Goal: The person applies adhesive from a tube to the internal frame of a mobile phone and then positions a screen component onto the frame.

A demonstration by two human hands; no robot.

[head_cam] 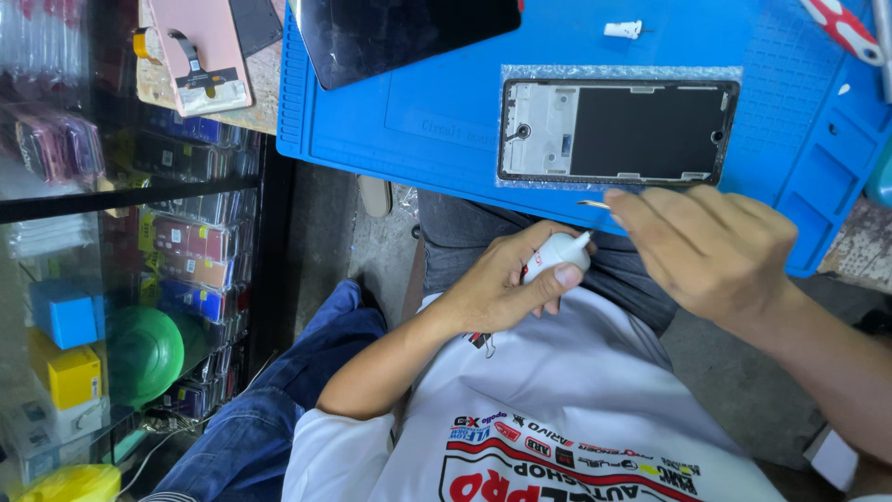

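While a blue rubber work mat (446, 130) covers the bench edge, a bare phone frame with a dark rectangular middle (618, 130) lies flat on it, resting on a clear plastic sheet. Near the mat's upper edge sits a small white cap (623, 29), and a dark glass screen panel (409, 33) lies partly on the mat's upper left corner. A red-and-white handled tool (841, 28) lies at the mat's top right. Nothing stands between the hands and the frame.

Below the mat's near edge, the left hand (497, 284) curls its fingers and thumb around a small white squeeze bottle with a pointed nozzle (557, 253), the nozzle tilted up to the right. Just beside it, the right hand (711, 246) pinches a thin metal pin (592, 204) between thumb and fingertips, its tip close to the nozzle and just short of the mat.

To the left, a glass display cabinet (121, 279) holds coloured boxes and phone cases. A pink phone back (200, 51) lies on the worn wooden counter.
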